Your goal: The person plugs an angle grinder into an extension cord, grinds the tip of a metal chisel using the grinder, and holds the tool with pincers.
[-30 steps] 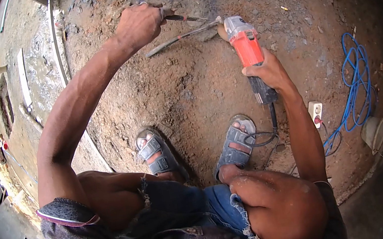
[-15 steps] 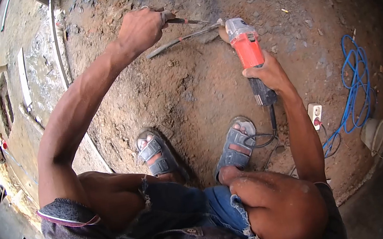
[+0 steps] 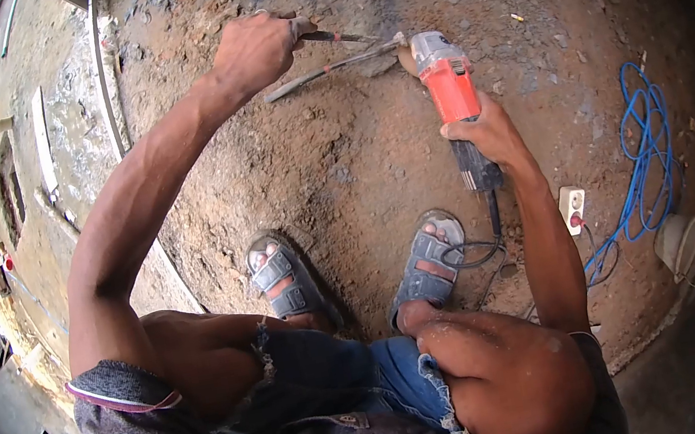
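Observation:
My right hand [image 3: 487, 133] is wrapped round the dark rear body of a red angle grinder [image 3: 452, 93]. The grinder's silver head points away from me, and its disc [image 3: 407, 60] shows edge-on at the left. With closed fingers, my left hand [image 3: 257, 48] grips one arm of a long metal tool [image 3: 363, 58], two dark bars with red marks spread in a V, like tongs. Its other bar slants down to the left, free of my hand. The bars come together right beside the disc; whether they touch it I cannot tell.
My sandalled feet [image 3: 279, 273] stand on rough dirt ground [image 3: 324, 184]. A white socket block [image 3: 573, 209] with a red plug and a coiled blue cable [image 3: 646, 151] lie at the right. The grinder's black cord [image 3: 494, 212] runs near my foot. Long strips [image 3: 104, 83] lie at the left.
The grinder has shifted very slightly to the right. Both hands keep their holds, and the long tool stays almost still.

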A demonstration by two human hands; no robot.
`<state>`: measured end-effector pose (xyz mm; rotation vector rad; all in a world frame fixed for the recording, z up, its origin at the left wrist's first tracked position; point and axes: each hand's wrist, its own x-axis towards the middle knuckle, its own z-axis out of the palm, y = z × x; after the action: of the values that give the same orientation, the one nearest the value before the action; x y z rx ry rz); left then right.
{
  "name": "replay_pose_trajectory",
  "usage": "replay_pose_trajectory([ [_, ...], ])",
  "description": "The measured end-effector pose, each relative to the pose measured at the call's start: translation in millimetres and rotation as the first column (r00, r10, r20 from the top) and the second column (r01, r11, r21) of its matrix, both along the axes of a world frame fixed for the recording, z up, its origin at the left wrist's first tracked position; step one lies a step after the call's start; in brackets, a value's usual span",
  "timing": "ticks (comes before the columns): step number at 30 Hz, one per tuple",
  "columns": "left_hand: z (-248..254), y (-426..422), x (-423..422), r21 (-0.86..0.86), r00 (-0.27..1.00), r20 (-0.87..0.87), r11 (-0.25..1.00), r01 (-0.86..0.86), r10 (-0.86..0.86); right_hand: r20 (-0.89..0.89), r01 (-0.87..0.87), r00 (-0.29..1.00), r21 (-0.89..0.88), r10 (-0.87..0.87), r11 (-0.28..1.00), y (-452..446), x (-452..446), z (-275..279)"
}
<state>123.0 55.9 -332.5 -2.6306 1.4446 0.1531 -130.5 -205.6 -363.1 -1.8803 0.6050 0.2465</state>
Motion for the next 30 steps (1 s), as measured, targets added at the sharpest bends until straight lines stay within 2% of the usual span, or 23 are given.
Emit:
replay_pose_trajectory([
  [4,4.2,-2.3,-0.5,0.031,1.000,-0.005,1.000,-0.006,0.007,-0.033,-0.032,0.999,-0.030,0.031,0.999,-3.1,-1.8,-6.5],
  [7,-2.1,0.4,3.5,-0.021,1.000,-0.020,1.000,0.013,-0.014,-0.045,0.008,0.999,-0.020,-0.009,1.000,3.1,1.6,4.7],
  [10,2.6,-2.8,1.8,0.068,0.999,-0.029,0.997,-0.027,0.029,-0.036,-0.025,0.999,0.003,0.025,1.000,3.3,2.8,8.5],
  [13,-1.5,0.9,3.3,-0.022,0.999,-0.032,1.000,0.013,-0.014,-0.045,-0.006,0.999,-0.028,0.004,1.000,-0.1,-1.1,-7.0],
  [22,5.7,-3.3,-1.4,0.066,0.998,-0.054,0.997,-0.039,0.042,-0.042,0.008,0.999,-0.021,-0.009,1.000,8.4,1.9,7.6],
  [25,-6.9,1.1,2.9,-0.002,0.999,-0.037,1.000,-0.018,0.017,-0.031,-0.009,0.999,-0.043,0.007,0.999,6.9,-0.1,2.6],
  [30,1.2,-1.1,-0.2,0.043,0.998,-0.044,0.998,-0.041,0.043,-0.047,0.009,0.999,-0.024,-0.010,1.000,7.5,0.3,2.8],
])
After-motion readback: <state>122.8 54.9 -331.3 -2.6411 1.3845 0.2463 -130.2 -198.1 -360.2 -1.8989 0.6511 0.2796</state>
